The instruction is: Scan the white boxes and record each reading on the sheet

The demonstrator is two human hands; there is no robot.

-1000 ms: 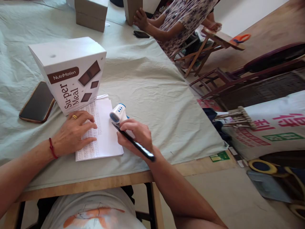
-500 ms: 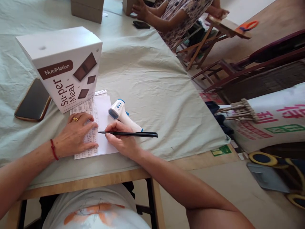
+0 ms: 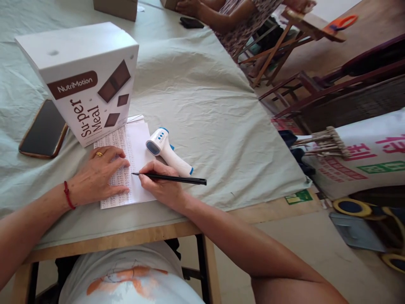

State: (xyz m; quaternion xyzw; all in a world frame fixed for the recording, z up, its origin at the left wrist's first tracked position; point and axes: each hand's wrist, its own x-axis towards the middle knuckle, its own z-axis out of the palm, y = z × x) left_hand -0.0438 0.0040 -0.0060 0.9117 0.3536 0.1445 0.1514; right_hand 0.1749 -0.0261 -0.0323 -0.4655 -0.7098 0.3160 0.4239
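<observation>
My left hand [image 3: 101,175] rests with its fingers apart on the left side of a paper pad [image 3: 139,145], over columns of small handwriting. A black pen [image 3: 177,179] is gripped in my right hand [image 3: 163,183], its tip at the right edge of the written columns. The right part of the sheet looks blank. Just beyond my right hand lies a white and blue infrared thermometer [image 3: 167,152]. A white box marked NutriMotion Su-per Meal [image 3: 79,80] stands behind the pad, close to its upper edge.
A smartphone [image 3: 43,128] lies left of the box on the pale green tablecloth [image 3: 196,105]. Across the table are a cardboard box [image 3: 115,7], a dark object [image 3: 191,23] and another person's hand [image 3: 189,7]. Orange-handled scissors [image 3: 344,23] lie on a wooden stool at right.
The view has shifted slightly. The pen tip sits a little further right on the sheet, still in my right hand. My left hand stays on the pad.
</observation>
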